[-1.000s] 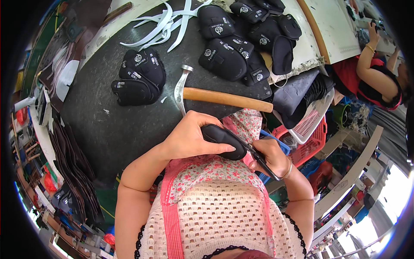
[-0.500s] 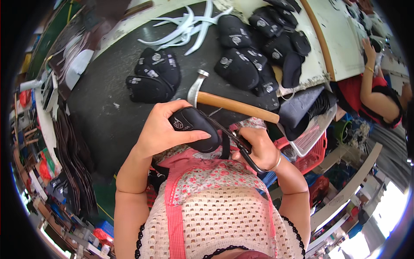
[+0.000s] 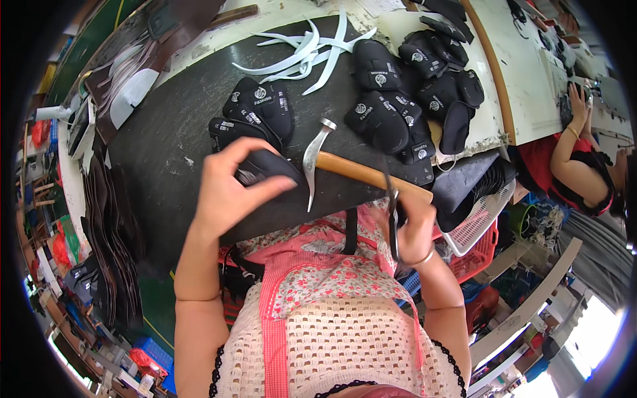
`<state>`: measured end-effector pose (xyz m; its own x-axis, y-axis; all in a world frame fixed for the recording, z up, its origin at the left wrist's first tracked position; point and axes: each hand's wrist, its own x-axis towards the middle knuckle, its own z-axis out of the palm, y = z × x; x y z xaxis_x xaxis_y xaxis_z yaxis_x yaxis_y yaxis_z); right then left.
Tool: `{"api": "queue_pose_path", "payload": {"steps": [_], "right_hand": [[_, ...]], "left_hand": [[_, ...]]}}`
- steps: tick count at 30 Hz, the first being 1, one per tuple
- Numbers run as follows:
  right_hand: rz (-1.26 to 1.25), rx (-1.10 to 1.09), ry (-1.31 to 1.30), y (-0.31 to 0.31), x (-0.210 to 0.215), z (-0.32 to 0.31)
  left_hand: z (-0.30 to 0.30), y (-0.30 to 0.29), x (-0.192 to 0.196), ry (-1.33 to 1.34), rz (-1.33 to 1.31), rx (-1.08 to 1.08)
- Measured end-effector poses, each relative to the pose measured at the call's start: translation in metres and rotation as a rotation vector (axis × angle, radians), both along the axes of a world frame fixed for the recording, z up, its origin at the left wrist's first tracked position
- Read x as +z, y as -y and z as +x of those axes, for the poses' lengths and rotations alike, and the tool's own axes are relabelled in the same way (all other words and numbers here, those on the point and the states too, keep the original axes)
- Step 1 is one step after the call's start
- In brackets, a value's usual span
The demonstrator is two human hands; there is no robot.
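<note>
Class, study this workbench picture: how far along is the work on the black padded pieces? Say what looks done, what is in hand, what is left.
Done, apparently: a small pile of black pieces lies beside the left hand, though finished or waiting cannot be told. In hand: the left hand presses one black piece onto the dark mat; the right hand holds scissors. Left, apparently: the larger heap beyond the hammer.

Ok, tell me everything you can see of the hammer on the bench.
The hammer lies flat on the dark work mat, near its front edge. It has a bright metal head with a long curved, pointed end toward the person, and a plain brown wooden handle running off to the right. The handle's far end passes behind the right hand, which holds thin dark scissors; whether the hand touches it is unclear. The left hand, gripping a black padded piece, sits just left of the head.
</note>
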<state>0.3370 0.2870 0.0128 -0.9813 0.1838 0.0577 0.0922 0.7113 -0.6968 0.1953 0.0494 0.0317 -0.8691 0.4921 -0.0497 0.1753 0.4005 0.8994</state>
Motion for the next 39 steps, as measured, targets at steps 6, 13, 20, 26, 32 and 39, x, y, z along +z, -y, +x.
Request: {"api": "queue_pose_path", "payload": {"steps": [6, 13, 20, 26, 32, 39], "right_hand": [[0.235, -0.402, -0.124, -0.021, -0.016, -0.063], [-0.263, -0.221, -0.168, -0.044, -0.005, -0.054], [-0.793, -0.307, -0.136, -0.044, 0.045, -0.047], [-0.917, -0.138, 0.01, -0.04, 0.01, -0.007], [-0.783, 0.119, 0.118, -0.016, -0.008, 0.018], [-0.711, 0.046, 0.048, -0.009, -0.007, 0.017]], "left_hand": [[-0.012, -0.009, -0.011, -0.823, -0.59, 0.177], [-0.004, -0.072, -0.009, -0.625, -0.133, -0.052], [-0.009, -0.099, -0.012, 0.883, 0.409, -0.697], [0.031, -0.105, -0.017, 0.905, 0.948, -0.083], [0.038, -0.103, -0.021, 0.987, 1.112, -0.07], [0.048, -0.109, -0.016, 0.959, 1.091, -0.022]]}}
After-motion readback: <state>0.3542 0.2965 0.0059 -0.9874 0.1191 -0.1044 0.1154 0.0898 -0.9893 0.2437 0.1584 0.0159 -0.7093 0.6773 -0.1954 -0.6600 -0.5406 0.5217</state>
